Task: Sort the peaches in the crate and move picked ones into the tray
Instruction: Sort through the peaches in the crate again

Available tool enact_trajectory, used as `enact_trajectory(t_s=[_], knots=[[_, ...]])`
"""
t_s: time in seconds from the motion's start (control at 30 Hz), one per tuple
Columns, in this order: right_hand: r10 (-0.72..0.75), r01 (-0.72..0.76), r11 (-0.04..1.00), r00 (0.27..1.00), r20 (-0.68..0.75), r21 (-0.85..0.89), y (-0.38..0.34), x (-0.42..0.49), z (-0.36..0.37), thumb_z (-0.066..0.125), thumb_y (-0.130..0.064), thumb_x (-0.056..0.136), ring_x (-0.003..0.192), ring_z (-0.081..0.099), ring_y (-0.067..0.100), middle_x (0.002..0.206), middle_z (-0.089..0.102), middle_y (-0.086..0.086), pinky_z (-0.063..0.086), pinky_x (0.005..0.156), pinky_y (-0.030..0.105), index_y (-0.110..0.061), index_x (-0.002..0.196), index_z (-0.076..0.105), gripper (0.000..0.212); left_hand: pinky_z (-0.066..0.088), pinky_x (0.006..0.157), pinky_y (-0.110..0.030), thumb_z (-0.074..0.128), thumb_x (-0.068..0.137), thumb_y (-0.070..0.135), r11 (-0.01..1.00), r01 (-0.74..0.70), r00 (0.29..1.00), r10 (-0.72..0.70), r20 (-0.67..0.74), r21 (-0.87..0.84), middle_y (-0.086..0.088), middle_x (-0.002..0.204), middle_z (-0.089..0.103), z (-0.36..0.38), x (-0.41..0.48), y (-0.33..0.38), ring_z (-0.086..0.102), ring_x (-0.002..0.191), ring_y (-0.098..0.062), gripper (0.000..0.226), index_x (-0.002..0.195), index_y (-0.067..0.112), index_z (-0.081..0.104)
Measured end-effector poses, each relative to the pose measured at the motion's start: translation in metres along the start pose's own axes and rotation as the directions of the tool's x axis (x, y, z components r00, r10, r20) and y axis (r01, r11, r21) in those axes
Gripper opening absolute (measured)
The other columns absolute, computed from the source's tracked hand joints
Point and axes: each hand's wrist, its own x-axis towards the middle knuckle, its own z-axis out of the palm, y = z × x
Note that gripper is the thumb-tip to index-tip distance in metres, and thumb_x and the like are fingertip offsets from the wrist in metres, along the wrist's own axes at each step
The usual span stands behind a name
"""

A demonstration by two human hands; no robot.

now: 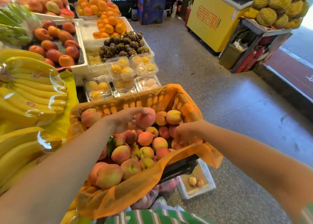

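Observation:
A crate lined with orange mesh cloth stands in front of me, full of pink-yellow peaches. My left hand grips one pink peach just above the pile at the crate's far side. My right hand reaches down among the peaches at the crate's right edge, fingers curled around a peach that is mostly hidden. A white foam tray at the upper left holds red-orange peaches in rows.
Bagged bananas lie at left. Clear boxes of yellow fruit, mangosteens and oranges sit beyond the crate. A white box with two peaches rests on the floor at right. A yellow freezer and durians stand across the aisle.

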Motion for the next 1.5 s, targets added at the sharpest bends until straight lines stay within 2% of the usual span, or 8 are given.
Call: enact_trajectory(t_s=[0.17, 0.37, 0.7, 0.9, 1.03, 1.1, 1.2, 1.5], knots=[[-0.081, 0.120, 0.958, 0.984, -0.156, 0.261, 0.003, -0.008, -0.013, 0.061, -0.022, 0.090, 0.107, 0.059, 0.019, 0.115, 0.061, -0.005, 0.052, 0.092, 0.034, -0.023, 0.120, 0.062, 0.030, 0.060, 0.076, -0.036, 0.060, 0.088, 0.029, 0.997, 0.022, 1.000, -0.023, -0.016, -0.071, -0.021, 0.118, 0.053, -0.001, -0.005, 0.001, 0.066, 0.095, -0.037, 0.045, 0.127, 0.012, 0.043], [-0.161, 0.487, 0.399, 0.871, -0.464, 0.777, -0.014, -0.036, -0.046, 0.070, -0.031, 0.085, 0.118, 0.058, 0.014, 0.132, 0.055, -0.002, 0.052, 0.094, 0.031, -0.035, 0.137, 0.044, 0.058, 0.059, 0.081, -0.040, 0.043, 0.095, 0.034, 0.984, 0.053, 0.997, -0.042, 0.069, -0.168, -0.030, 0.118, 0.060, 0.009, -0.001, 0.000, 0.067, 0.093, -0.036, 0.053, 0.132, -0.003, 0.044], [-0.090, 0.502, 0.535, 0.834, -0.545, 0.679, -0.016, -0.033, -0.045, 0.063, -0.039, 0.089, 0.093, 0.063, 0.013, 0.107, 0.066, 0.003, 0.053, 0.074, 0.023, -0.013, 0.118, 0.064, 0.038, 0.059, 0.082, -0.035, 0.058, 0.089, 0.042, 0.999, -0.003, 0.998, 0.000, 0.068, 0.038, -0.019, 0.108, 0.068, 0.026, 0.008, 0.004, 0.070, 0.095, -0.029, 0.038, 0.114, 0.014, 0.062], [-0.082, 0.428, 0.587, 0.876, -0.475, 0.688, 0.005, -0.036, -0.035, 0.065, -0.043, 0.086, 0.101, 0.065, 0.013, 0.111, 0.069, 0.000, 0.054, 0.088, 0.029, -0.019, 0.123, 0.064, 0.043, 0.059, 0.082, -0.035, 0.068, 0.085, 0.035, 0.989, 0.077, 0.995, -0.084, 0.051, 0.124, -0.017, 0.117, 0.066, 0.038, 0.028, 0.002, 0.068, 0.101, -0.029, 0.044, 0.121, 0.011, 0.061], [0.128, 0.447, 0.723, 0.663, -0.738, 0.527, 0.033, -0.045, -0.025, 0.066, -0.032, 0.089, 0.120, 0.051, 0.013, 0.127, 0.060, 0.001, 0.039, 0.100, 0.031, -0.017, 0.120, 0.065, 0.035, 0.056, 0.070, -0.032, 0.066, 0.087, 0.034, 0.932, 0.139, 0.990, -0.133, -0.042, 0.336, -0.007, 0.127, 0.050, 0.051, 0.051, -0.009, 0.058, 0.105, -0.023, 0.042, 0.120, 0.009, 0.057], [0.219, 0.314, 0.793, 0.653, -0.725, 0.522, 0.046, -0.046, -0.016, 0.063, -0.034, 0.090, 0.139, 0.028, 0.024, 0.150, 0.037, 0.007, 0.024, 0.111, 0.039, -0.021, 0.133, 0.055, 0.046, 0.054, 0.075, -0.033, 0.066, 0.085, 0.044, 0.852, 0.168, 0.986, -0.141, -0.092, 0.496, -0.004, 0.122, 0.052, 0.059, 0.062, -0.018, 0.057, 0.103, -0.023, 0.054, 0.123, 0.007, 0.058], [0.253, 0.216, 0.689, 0.823, -0.509, 0.692, 0.055, -0.041, 0.006, 0.053, -0.045, 0.094, 0.148, 0.002, 0.024, 0.162, -0.002, 0.003, 0.011, 0.120, 0.044, -0.028, 0.153, 0.017, 0.071, 0.055, 0.071, -0.033, 0.067, 0.081, 0.052, 0.780, 0.175, 0.984, -0.149, -0.094, 0.601, -0.010, 0.104, 0.064, 0.071, 0.075, -0.032, 0.064, 0.081, -0.021, 0.056, 0.108, 0.003, 0.065], [0.221, 0.360, 0.635, 0.764, -0.607, 0.684, 0.043, -0.019, 0.039, 0.055, -0.036, 0.095, 0.148, 0.004, 0.017, 0.162, 0.001, 0.004, 0.011, 0.121, 0.037, -0.019, 0.153, -0.009, 0.088, 0.047, 0.057, -0.028, 0.053, 0.092, 0.046, 0.632, 0.154, 0.987, -0.072, -0.141, 0.759, -0.013, 0.084, 0.066, 0.094, 0.097, -0.050, 0.061, 0.061, -0.022, 0.041, 0.100, 0.006, 0.060]])
